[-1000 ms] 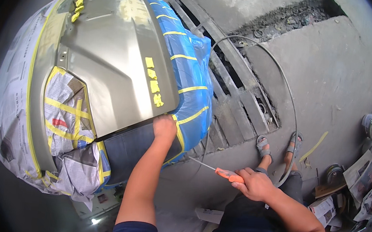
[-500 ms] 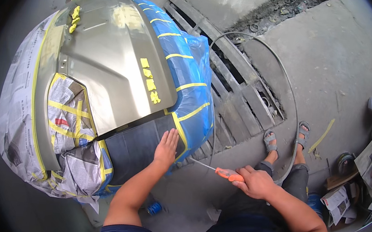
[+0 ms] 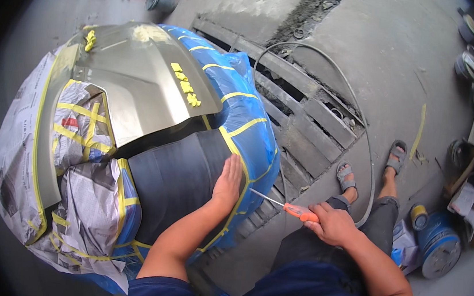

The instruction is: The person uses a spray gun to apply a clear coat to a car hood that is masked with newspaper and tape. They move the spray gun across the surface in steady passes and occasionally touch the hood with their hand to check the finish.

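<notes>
"Fingers of the right hand [image 3: 333, 224] wrap a screwdriver [image 3: 294, 209], just right of the blue film [image 3: 255, 128]; the left hand [image 3: 228, 184] lies flat on the dark panel [image 3: 174, 170], holding nothing."
"Containers?"
"Blue drum [image 3: 436, 233] beside the right leg [image 3: 381, 218], grey bucket [image 3: 162, 2] further off; contents unclear."
"Surfaces?"
"Matte panel, crinkled film, rounded orange handle [image 3: 299, 213]."
"And the screwdriver's direction?"
"Shaft [image 3: 267, 197] slants left and slightly away, tip [image 3: 252, 190] against or near the film; can't tell."
</notes>
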Demonstrator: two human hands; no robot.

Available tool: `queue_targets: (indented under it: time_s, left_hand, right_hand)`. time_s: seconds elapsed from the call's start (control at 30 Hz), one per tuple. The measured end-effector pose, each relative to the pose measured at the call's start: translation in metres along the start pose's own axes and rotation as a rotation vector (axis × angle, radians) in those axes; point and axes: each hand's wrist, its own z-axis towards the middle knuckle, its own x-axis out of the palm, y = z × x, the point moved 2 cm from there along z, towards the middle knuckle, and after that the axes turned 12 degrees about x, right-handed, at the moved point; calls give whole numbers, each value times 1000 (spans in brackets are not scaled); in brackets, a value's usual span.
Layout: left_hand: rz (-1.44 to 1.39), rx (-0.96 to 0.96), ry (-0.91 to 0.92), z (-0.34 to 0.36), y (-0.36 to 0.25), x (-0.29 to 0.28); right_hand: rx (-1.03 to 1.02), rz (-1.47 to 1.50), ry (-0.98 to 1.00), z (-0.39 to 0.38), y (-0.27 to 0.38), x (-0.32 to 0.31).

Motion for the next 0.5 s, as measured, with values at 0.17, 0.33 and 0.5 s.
queue_targets:
  time_s: [0.17,0.33,0.5]
  left_hand:
    - [-162,74,-119,-30,34,-4]
    - [-122,-287,-52,-7,30,-13]
    - [315,118,-126,-24,-85,64]
  right_hand:
    - [48,-1,-92,-50,-1,41]
    - [71,23,-147,-84,-24,94]
    - [131,64,-155,-127,-43,161]
